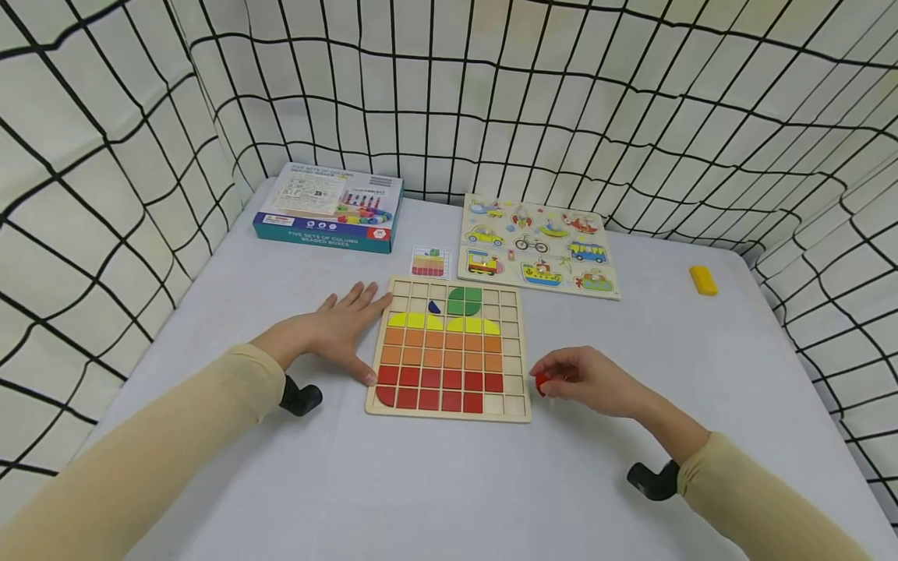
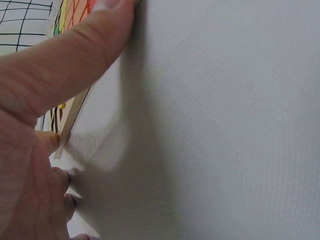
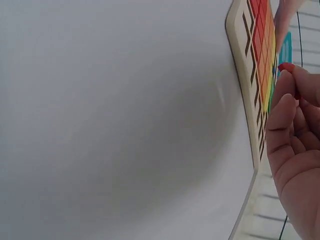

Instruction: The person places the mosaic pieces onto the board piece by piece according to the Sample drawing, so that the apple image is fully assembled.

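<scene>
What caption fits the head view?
Left hand steadies the tile board while right hand pinches a red tile beside it.

The red piece (image 1: pixel 541 382) is mostly hidden by the right hand's fingers (image 1: pixel 561 372) (its shape cannot be told), and print on the blue box (image 1: pixel 330 207) is too small to read.

**Two Hands, Two Arms**

The left hand (image 1: pixel 337 331) lies flat with its palm down. Its fingers are straight and spread a little, and the thumb sticks out to the side. The right hand (image 1: pixel 585 379) is curled, with fingertips pinched together near the thumb. Both arms reach forward in long tan sleeves. Each wrist has a small black thing strapped under it.
</scene>
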`<state>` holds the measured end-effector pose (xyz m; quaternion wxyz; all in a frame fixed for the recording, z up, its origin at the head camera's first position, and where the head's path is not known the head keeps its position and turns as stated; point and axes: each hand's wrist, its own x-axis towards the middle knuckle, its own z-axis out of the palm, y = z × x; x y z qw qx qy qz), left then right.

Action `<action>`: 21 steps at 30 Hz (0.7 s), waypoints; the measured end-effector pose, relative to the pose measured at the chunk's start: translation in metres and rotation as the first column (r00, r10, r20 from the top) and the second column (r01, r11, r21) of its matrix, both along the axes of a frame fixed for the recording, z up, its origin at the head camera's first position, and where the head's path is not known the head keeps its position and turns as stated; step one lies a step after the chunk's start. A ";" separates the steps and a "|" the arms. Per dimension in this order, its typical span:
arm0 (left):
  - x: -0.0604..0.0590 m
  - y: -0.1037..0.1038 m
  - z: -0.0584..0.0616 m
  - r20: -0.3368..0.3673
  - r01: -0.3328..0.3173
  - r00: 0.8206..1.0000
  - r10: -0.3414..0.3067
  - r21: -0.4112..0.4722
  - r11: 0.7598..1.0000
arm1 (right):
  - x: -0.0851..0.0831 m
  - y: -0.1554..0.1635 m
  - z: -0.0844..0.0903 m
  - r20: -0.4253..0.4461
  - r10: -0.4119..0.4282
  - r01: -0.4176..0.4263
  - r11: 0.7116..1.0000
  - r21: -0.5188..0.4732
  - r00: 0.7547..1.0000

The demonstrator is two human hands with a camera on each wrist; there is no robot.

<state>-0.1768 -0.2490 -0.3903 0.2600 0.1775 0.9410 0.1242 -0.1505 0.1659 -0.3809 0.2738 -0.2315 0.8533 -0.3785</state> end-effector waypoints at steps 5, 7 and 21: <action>0.000 -0.001 0.000 0.002 0.005 1.000 -0.005 0.007 1.000 | 0.001 -0.020 0.001 0.058 0.028 -0.024 0.998 -0.055 0.998; 0.001 0.000 0.000 0.005 0.005 1.000 -0.005 0.011 1.000 | 0.002 -0.025 0.000 0.057 0.039 -0.036 0.997 -0.064 0.998; -0.001 0.001 0.001 0.000 -0.005 1.000 0.005 -0.011 1.000 | 0.007 -0.044 -0.004 -0.058 0.056 -0.056 0.998 -0.008 0.997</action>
